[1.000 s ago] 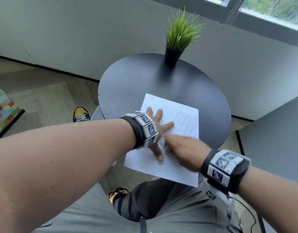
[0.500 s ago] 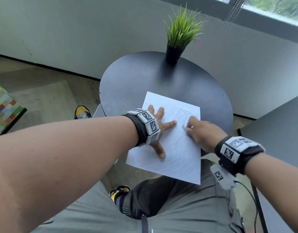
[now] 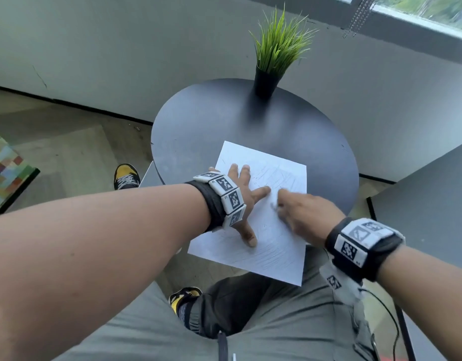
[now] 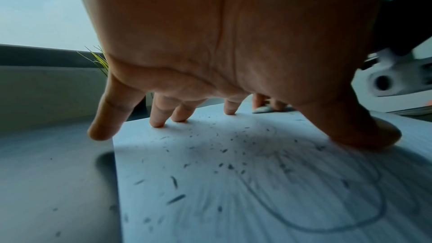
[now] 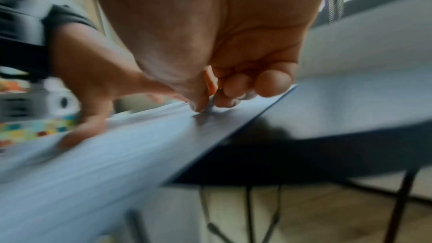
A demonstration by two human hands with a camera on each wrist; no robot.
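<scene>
Right grip (image 3: pixel 305 217) pinches a small pale eraser (image 4: pixel 261 109) between thumb and fingertips and holds it against a sheet of paper (image 3: pixel 276 251) at the centre of the head view. The hand is blurred with motion. Left grip (image 3: pixel 244 199) is released and flat, with its fingers splayed and pressing down on the left half of the sheet. In the left wrist view the little finger (image 4: pixel 105 117) hangs just past the paper's edge, over the worktop (image 3: pixel 211 131).

The paper lies on the near side of the round dark worktop, and its lower right corner overhangs the edge toward the person's lap. A potted grass plant (image 3: pixel 279 48) stands at the far rim, upper centre of the frame, well apart from the work.

The rubbing-out looks partly done. Dark crumbs (image 4: pixel 175 182) are scattered across the sheet under the left palm, which suggests a good deal of erasing. Faint grey strokes remain over much of the page, and a bold pencil loop (image 4: pixel 374 215) at the lower right of the left wrist view looks untouched. What appears to be left is that loop, the lighter lines toward the bottom of the sheet, and clearing the crumbs. The eraser's exact shape cannot be made out in the blur.
</scene>
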